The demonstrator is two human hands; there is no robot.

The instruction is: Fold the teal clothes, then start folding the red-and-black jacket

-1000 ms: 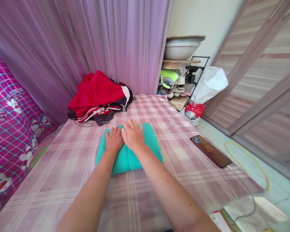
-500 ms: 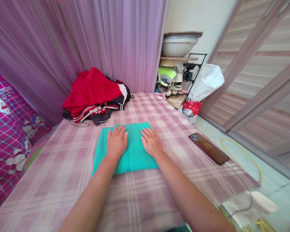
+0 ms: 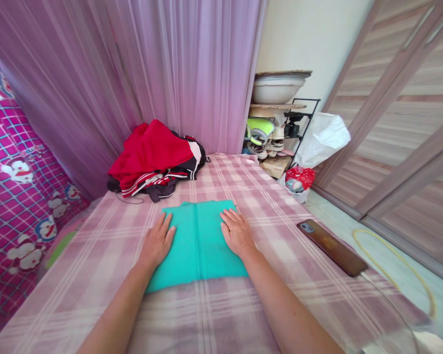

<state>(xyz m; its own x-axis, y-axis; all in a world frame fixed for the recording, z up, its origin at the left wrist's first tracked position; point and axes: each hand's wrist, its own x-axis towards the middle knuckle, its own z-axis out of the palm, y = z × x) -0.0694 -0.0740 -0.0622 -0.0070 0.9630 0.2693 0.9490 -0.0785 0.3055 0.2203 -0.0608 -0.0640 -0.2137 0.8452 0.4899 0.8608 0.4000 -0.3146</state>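
Teal cloth, folded into a flat rectangle [image 3: 197,246], lies on the pink plaid bed sheet [image 3: 96,255], in the middle of the bed and straight ahead of the person. Its long axis runs away from the person, from the near edge toward the curtain, with a lengthwise crease or fold line down its centre.

The left hand [image 3: 157,243] lies flat and open, palm down, fingers together and pointing away, on the cloth's left edge, partly on the fabric and partly on the sheet. The right hand [image 3: 237,235] is likewise open and flat, palm down, pressing on the cloth's right edge near the far right corner. Neither hand grips anything. The two hands sit on opposite long sides, so the cloth lies between them, inward from each palm; both are about equally near, the right slightly farther up the cloth than the left.

Beyond the cloth, well apart from it, a heap of red, black and white clothing [image 3: 157,157] rests at the far end of the bed against the sheer purple curtain [image 3: 133,73]. To the right, near the bed's edge, a dark brown phone [image 3: 332,247] lies face down, diagonal to the cloth. A pink cartoon-print fabric [image 3: 18,187] hangs at the left. Off the bed at the right stand a black shoe rack [image 3: 297,120] topped by a white basin [image 3: 276,88], a white plastic bag [image 3: 323,137], and a yellow hose [image 3: 398,255] looping over the floor.
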